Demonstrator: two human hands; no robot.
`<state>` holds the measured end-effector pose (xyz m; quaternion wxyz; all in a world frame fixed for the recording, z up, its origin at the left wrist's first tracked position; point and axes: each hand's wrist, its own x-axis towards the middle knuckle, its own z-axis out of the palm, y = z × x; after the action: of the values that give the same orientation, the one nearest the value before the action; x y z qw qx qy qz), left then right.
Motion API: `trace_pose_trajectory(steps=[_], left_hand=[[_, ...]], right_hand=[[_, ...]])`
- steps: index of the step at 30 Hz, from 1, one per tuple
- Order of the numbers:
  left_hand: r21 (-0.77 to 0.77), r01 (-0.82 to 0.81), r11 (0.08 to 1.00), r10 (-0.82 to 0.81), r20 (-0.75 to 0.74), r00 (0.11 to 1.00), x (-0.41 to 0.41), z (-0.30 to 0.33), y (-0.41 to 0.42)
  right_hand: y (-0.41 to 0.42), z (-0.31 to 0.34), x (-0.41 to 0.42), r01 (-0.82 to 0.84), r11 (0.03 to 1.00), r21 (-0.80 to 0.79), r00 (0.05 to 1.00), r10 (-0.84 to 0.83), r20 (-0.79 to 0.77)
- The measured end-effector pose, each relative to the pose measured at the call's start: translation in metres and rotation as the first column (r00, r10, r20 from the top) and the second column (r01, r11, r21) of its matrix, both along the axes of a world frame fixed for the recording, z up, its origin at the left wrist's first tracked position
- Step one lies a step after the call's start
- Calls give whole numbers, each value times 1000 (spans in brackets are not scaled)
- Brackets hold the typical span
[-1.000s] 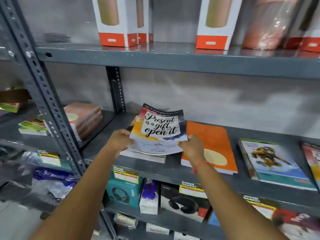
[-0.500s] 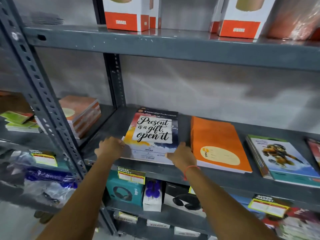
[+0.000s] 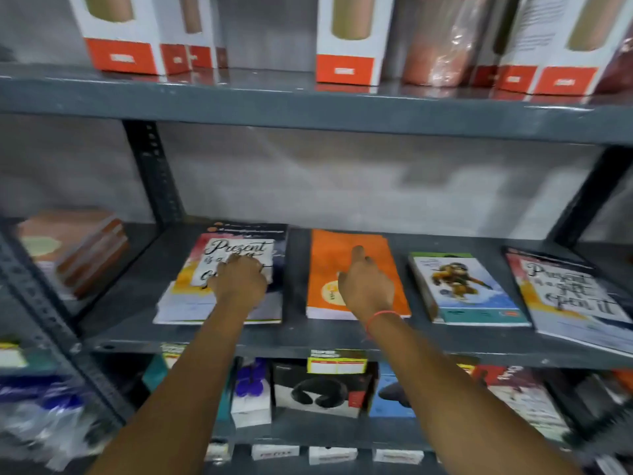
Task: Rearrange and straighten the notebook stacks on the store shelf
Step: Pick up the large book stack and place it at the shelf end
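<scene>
On the grey middle shelf (image 3: 212, 339) lie several notebook stacks side by side. My left hand (image 3: 239, 281) rests flat, palm down, on the "Present is a gift" stack (image 3: 191, 303) at the left. My right hand (image 3: 364, 286) lies over the orange stack (image 3: 329, 258) beside it, forefinger stretched forward, fingers loose, holding nothing. Right of that lies a stack with a cartoon figure cover (image 3: 462, 289), then another "Present is a gift" stack (image 3: 568, 299) at the far right, turned askew.
A brown-orange stack (image 3: 78, 248) sits in the bay left of the upright post (image 3: 154, 173). White and orange boxes (image 3: 346, 39) stand on the shelf above. Boxed goods and price tags (image 3: 337, 363) fill the shelf below.
The "Present is a gift" notebook, held up in both hands a second ago, now lies on its stack. My left hand moved onto its cover; my right hand moved over to the orange stack.
</scene>
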<state>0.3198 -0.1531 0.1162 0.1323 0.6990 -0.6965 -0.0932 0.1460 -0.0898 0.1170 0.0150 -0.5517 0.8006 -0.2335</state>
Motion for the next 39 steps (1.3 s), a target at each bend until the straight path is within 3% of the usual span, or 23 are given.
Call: trace_pose_trajectory(steps=[4,7,9,12,15,19,21,25,31,34,36,39], left_hand=[[2,208,978,-204,-179,962,-109,9,28],[35,409,912,-368,-372,852,-197,9,60],[63,525,849,-454,-421,785,-258,10,88],[129,613,779,-481,-503,718,-338,5,124],[213,619,756,-385,-620,684,-400,-10,148],[328,675,660,-467,-525,712,-457,-29,170],[355,650,672,-487,-450,749,-472,-40,171],[369,466,804,-368,-306,878,-492,-62,167],[345,237,908,-102,-368,924,-502,-54,170],[353,158,922,22,-454,891,-507,-51,168],[333,137,933,81,-565,821,-511,-49,167],[313,145,939,131,-714,688,-513,-44,167]], right_hand=[[30,3,-83,145,989,-14,989,-145,-2],[59,0,-157,238,971,14,971,-238,7],[84,-1,-213,299,954,25,951,-300,77],[119,-6,-291,388,920,57,909,-392,143],[151,-18,-355,454,882,125,862,-471,187],[187,-43,-417,510,818,266,811,-561,168],[200,-57,-436,518,791,325,785,-591,186],[207,-77,-464,498,801,333,708,-597,378],[197,-93,-493,482,825,296,452,-523,722],[201,-88,-501,527,801,283,204,-443,873],[205,-84,-504,544,790,285,63,-377,924],[205,-81,-508,551,787,276,19,-343,939]])
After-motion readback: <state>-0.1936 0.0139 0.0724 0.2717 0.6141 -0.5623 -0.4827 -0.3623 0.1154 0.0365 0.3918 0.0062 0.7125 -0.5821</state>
